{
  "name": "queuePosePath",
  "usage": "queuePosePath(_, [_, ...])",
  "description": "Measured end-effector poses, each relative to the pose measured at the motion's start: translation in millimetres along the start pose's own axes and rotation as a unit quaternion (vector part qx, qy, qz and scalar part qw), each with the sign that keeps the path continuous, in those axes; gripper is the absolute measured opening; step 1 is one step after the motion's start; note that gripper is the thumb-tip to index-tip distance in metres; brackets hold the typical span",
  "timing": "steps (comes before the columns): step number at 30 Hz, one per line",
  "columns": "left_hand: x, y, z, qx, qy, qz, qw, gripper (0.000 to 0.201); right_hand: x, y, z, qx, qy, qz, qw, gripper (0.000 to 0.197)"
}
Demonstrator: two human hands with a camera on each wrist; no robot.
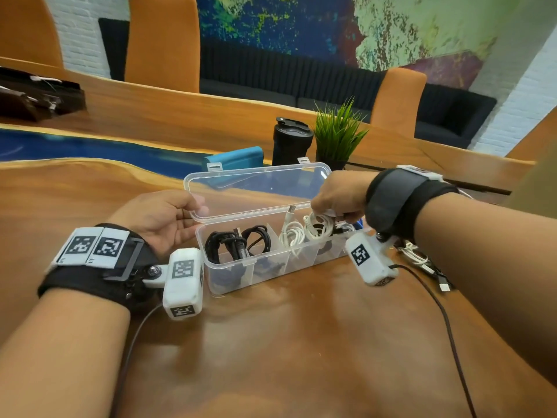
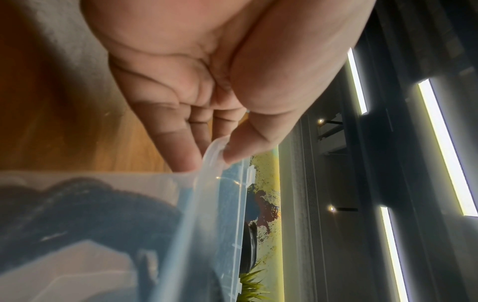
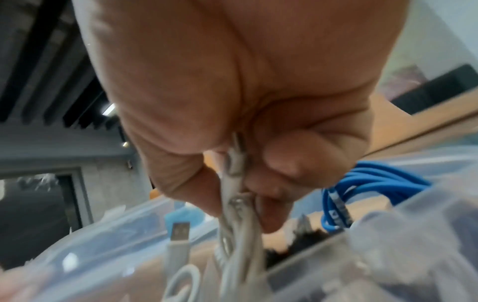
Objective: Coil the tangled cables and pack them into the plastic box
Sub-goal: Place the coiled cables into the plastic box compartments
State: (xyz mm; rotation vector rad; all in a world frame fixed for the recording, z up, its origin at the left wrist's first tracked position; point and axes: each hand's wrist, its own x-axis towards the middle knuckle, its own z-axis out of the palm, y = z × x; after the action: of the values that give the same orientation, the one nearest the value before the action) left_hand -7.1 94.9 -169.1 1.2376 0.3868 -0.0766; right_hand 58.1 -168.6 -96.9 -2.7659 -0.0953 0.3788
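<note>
A clear plastic box [image 1: 229, 279] with dividers stands open on the wooden table, its lid [image 1: 259, 188] tilted back. My left hand [image 1: 168, 215] pinches the lid's left corner [image 2: 214, 151] between thumb and fingers. Black coiled cables [image 1: 238, 241] fill the left compartment. My right hand [image 1: 340, 197] grips a white coiled cable [image 1: 316, 226] over the box's right half; in the right wrist view its strands [image 3: 235, 204] run down from my curled fingers. Another white cable with a USB plug [image 1: 291, 209] sits in the middle compartment. A blue cable [image 3: 362, 183] lies behind my right hand.
More loose cables [image 1: 422, 260] lie on the table under my right wrist. Behind the box stand a teal case [image 1: 238, 158], a black tumbler [image 1: 291, 140] and a small potted plant [image 1: 337, 134]. A dark bag [image 1: 36, 95] sits at far left.
</note>
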Motion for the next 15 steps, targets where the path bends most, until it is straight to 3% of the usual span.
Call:
queuePosePath(7, [3.5, 0.2, -1.8, 0.003, 0.007, 0.005, 1.0, 0.012, -2.7, -10.0, 15.8, -0.227, 0.067, -0.092, 0.967, 0.028])
queuePosePath(12, [3.7, -0.3, -2.2, 0.005, 0.006, -0.002, 1.0, 0.012, -2.7, -6.9, 6.4, -0.219, 0.067, -0.094, 0.969, 0.026])
queuePosePath(15, [3.3, 0.0, -4.6, 0.014, 0.009, 0.0, 1.0, 0.012, 0.2, -4.2, 8.9, -0.145, 0.055, -0.089, 0.984, 0.027])
